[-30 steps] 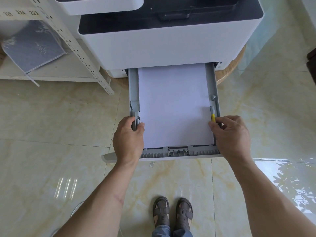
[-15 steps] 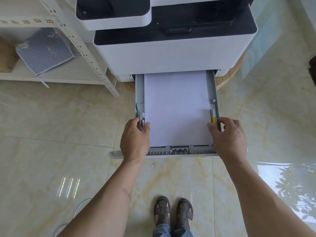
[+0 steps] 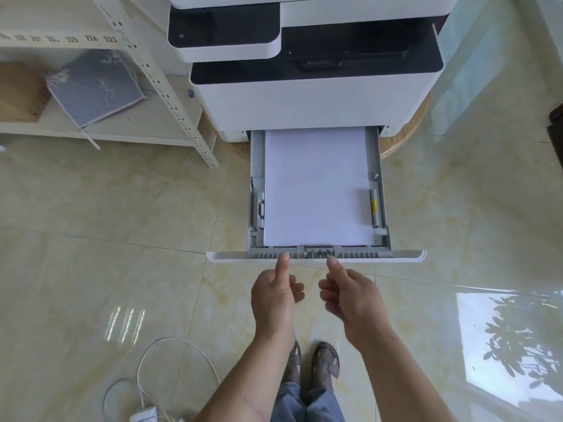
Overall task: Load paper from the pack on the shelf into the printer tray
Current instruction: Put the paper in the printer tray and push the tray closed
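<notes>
A white printer (image 3: 307, 102) stands on a low round wooden stand, its grey tray (image 3: 384, 190) pulled out towards me. A stack of white paper (image 3: 316, 187) lies flat in the tray between the side guides. My left hand (image 3: 274, 296) and my right hand (image 3: 353, 300) are side by side just in front of the tray. Each thumb tip rests on the tray's white front panel (image 3: 396, 256) near the middle. The other fingers are loosely curled and hold nothing.
A white metal shelf (image 3: 158, 71) stands at the left with a grey wrapped pack (image 3: 94, 86) and a cardboard box (image 3: 18, 92) on it. A white cable and adapter (image 3: 143, 388) lie on the tiled floor at my lower left. My sandalled feet (image 3: 313, 367) are below the hands.
Both hands left the tray's side guides and came back to the middle of its front panel. The view pulled back, showing more of the printer and floor.
</notes>
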